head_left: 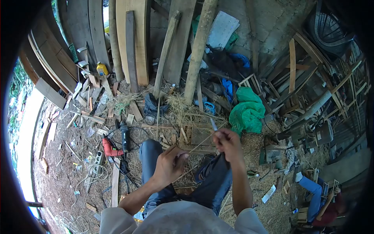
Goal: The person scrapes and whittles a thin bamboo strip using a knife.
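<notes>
My left hand (170, 162) is closed on a thin pale strip (197, 146) above my left knee. The strip runs up and to the right toward my right hand (228, 145). My right hand is closed round a knife, whose short blade (214, 124) points up and away from me. Strip and knife are near each other at my right fingers; whether they touch is too small to tell.
A red drill (111, 148) and a dark power tool (124, 137) lie left of my knees by a power strip (98, 163). A green bag (247, 111) is ahead right. Planks (132, 50) lean ahead. Another person (325, 199) sits at lower right.
</notes>
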Available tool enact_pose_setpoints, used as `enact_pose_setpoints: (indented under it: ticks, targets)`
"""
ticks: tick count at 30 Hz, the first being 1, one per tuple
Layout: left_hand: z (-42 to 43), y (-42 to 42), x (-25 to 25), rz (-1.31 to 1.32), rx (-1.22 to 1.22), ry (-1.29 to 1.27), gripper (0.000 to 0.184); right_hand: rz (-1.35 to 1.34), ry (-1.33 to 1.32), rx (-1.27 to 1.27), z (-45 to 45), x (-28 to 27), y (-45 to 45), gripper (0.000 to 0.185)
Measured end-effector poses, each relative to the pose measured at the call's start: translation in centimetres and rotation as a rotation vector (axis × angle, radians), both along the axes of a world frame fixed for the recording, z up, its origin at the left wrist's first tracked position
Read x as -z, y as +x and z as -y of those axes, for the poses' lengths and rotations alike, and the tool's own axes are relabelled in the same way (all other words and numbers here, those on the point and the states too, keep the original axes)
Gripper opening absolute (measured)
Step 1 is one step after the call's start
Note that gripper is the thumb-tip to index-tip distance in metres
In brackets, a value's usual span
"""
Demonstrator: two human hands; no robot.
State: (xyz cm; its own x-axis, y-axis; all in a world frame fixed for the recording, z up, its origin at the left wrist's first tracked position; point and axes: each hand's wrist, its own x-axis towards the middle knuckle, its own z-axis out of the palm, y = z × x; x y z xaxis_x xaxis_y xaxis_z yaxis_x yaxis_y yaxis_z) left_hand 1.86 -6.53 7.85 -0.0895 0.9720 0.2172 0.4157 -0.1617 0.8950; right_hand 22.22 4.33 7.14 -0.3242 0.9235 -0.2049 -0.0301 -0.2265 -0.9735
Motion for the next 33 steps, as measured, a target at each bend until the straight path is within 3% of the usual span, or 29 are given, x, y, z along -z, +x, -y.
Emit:
enact_pose_setpoints:
  ticks: [2,19,30,33]
  targets:
    - [0.1,-0.2,0.3,0.018,0.001,0.022,0.007,-0.108,-0.027,-0.017,-0.9,-0.6,0.8,0.017]
    - [0.3,-1.8,1.2,-0.018,-0.027,0.039,0.007,-0.128,0.069,0.155,-2.6,-1.0,3.6,0.018]
    - [-1.4,0.8,0.6,-0.017,-0.034,0.183,0.012,-0.127,-0.092,-0.345,3.4,-0.4,-2.3,0.027]
    - [-1.4,1.2,0.5,-0.049,-0.039,0.199,0.012,-0.162,-0.080,-0.350,3.1,-0.1,-2.4,0.025]
